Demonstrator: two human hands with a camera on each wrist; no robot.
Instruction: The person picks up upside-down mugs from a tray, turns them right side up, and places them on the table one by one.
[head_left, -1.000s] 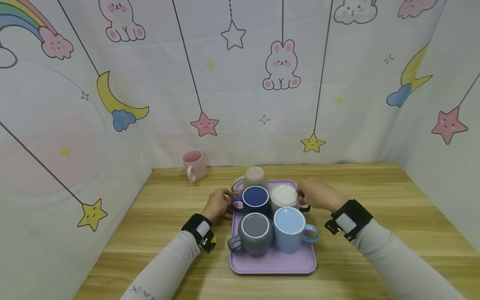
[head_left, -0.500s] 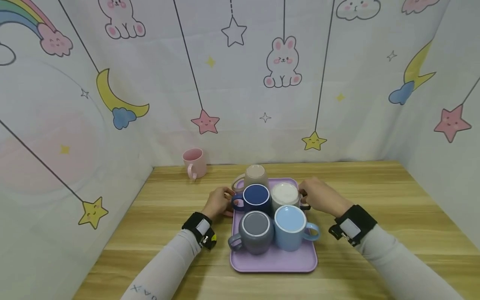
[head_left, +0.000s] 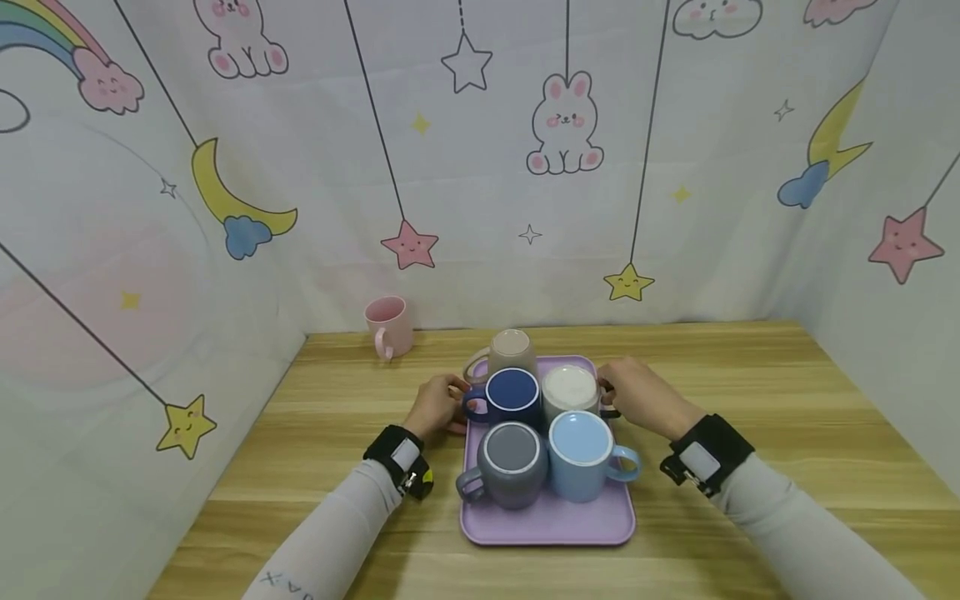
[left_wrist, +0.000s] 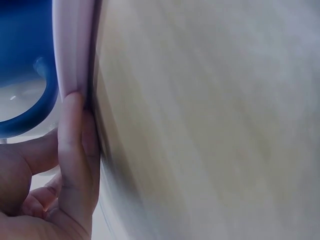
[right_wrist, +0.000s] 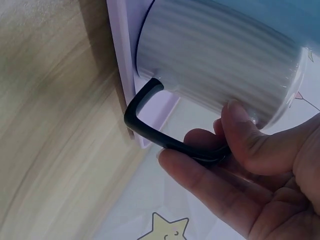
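Mugs stand upside down on a lilac tray (head_left: 547, 530): beige (head_left: 512, 354), navy (head_left: 513, 392), white (head_left: 570, 392), grey (head_left: 513, 467) and light blue (head_left: 580, 458). My left hand (head_left: 435, 408) grips the tray's left edge beside the navy handle. In the left wrist view its fingers (left_wrist: 72, 135) lie along the outer wall, with the thumb reaching over the rim. At the tray's right side, my right hand (head_left: 643, 393) pinches the black handle (right_wrist: 170, 142) of the white mug between thumb and fingers. That mug's ribbed side shows in the right wrist view.
A pink mug (head_left: 390, 327) stands upright at the back left of the wooden table (head_left: 720, 392), apart from the tray. Behind the table hangs a white cloth (head_left: 480, 183) printed with stars, rabbits and clouds.
The camera view has shifted slightly, and my right wrist sits a touch farther right. Both hands keep their holds, and the mugs stay in the same arrangement on the tray.
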